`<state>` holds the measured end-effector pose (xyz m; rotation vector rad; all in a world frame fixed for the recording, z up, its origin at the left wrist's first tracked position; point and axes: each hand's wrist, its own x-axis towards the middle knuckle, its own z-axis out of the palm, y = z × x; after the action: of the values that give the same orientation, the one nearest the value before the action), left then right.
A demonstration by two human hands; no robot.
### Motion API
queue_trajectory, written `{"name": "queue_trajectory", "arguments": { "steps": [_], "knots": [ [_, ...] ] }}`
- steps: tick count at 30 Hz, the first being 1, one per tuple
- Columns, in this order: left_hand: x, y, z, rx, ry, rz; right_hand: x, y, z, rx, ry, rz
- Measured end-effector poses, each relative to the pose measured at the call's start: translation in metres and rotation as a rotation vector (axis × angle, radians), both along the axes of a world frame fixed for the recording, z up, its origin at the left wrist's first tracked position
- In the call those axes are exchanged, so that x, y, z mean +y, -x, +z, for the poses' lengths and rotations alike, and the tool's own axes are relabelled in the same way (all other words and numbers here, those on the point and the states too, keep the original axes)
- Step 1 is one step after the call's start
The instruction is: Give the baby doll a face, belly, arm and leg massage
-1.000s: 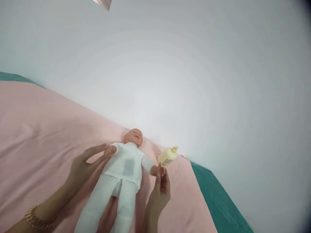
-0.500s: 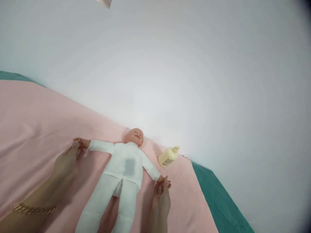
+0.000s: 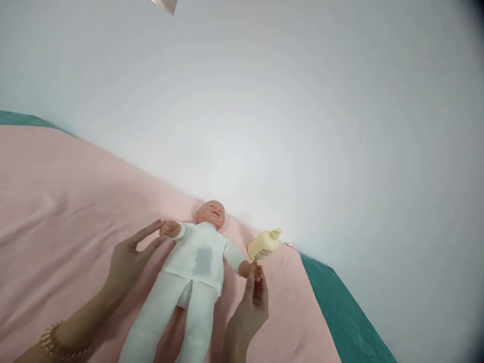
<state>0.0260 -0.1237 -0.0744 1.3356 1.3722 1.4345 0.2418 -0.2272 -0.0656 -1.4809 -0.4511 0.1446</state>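
Note:
A baby doll (image 3: 181, 254) in a white cloth suit lies on its back on a pink blanket (image 3: 64, 201). A grey patch marks its belly. My left hand (image 3: 126, 262), a beaded bracelet at the wrist, has thumb and fingertips around the doll's hand (image 3: 170, 229) on the left. That doll arm is raised and bent, so its hand comes near the shoulder. My right hand (image 3: 251, 305) pinches the doll's other hand (image 3: 257, 272), lifted a little off the blanket. Just beyond it stands a pale yellow pump bottle (image 3: 263, 245).
A white wall (image 3: 264, 126) rises right behind the doll's head and the bottle. Green covering (image 3: 340, 297) shows past the blanket's right edge. Part of a pale object (image 3: 166, 5) cuts in at the top.
My left hand has brought the doll's arm inward and up from its outstretched position. My right hand has raised the other doll hand slightly.

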Motion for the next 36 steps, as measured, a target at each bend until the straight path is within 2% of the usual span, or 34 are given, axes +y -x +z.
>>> {"name": "queue_trajectory", "arguments": {
  "steps": [2,4,6,9,11,14,18,22,25,27,29,31,33,36],
  "knots": [
    [0.004,0.003,-0.01,0.081,-0.201,-0.1,0.001,0.008,-0.004,-0.091,0.035,0.039],
    [0.004,-0.006,-0.018,0.204,-0.478,-0.174,0.002,0.012,-0.012,-0.24,0.056,0.112],
    [0.003,-0.017,-0.022,0.321,-0.711,-0.197,0.004,0.013,-0.022,-0.458,0.038,0.198],
    [0.006,-0.024,-0.026,0.455,-0.924,-0.231,0.007,0.009,-0.031,-0.846,-0.001,0.286],
    [0.008,-0.025,-0.028,0.521,-0.998,-0.272,0.01,0.007,-0.031,-1.052,-0.032,0.302],
    [0.009,-0.025,-0.03,0.561,-1.019,-0.305,0.012,0.005,-0.028,-1.233,-0.091,0.293],
    [0.006,-0.027,-0.027,0.575,-1.033,-0.304,0.015,0.008,-0.02,-1.356,-0.102,0.307],
    [0.005,-0.028,-0.023,0.583,-1.071,-0.273,0.016,0.008,-0.02,-1.363,-0.115,0.314],
    [0.006,-0.027,-0.025,0.544,-1.028,-0.283,0.014,0.008,-0.025,-1.25,-0.101,0.36],
    [0.005,-0.025,-0.026,0.474,-0.903,-0.319,0.01,0.009,-0.025,-1.003,-0.049,0.376],
    [0.004,-0.02,-0.021,0.34,-0.659,-0.325,0.006,0.011,-0.021,-0.624,0.021,0.333],
    [0.002,-0.013,-0.01,0.15,-0.351,-0.274,0.002,0.011,-0.013,-0.278,0.055,0.232],
    [0.0,-0.004,0.003,-0.054,-0.112,-0.197,0.0,0.006,-0.005,-0.083,0.011,0.128],
    [0.005,0.013,0.012,-0.27,0.096,-0.072,0.0,-0.007,0.001,0.061,-0.085,0.018]
  ]
}}
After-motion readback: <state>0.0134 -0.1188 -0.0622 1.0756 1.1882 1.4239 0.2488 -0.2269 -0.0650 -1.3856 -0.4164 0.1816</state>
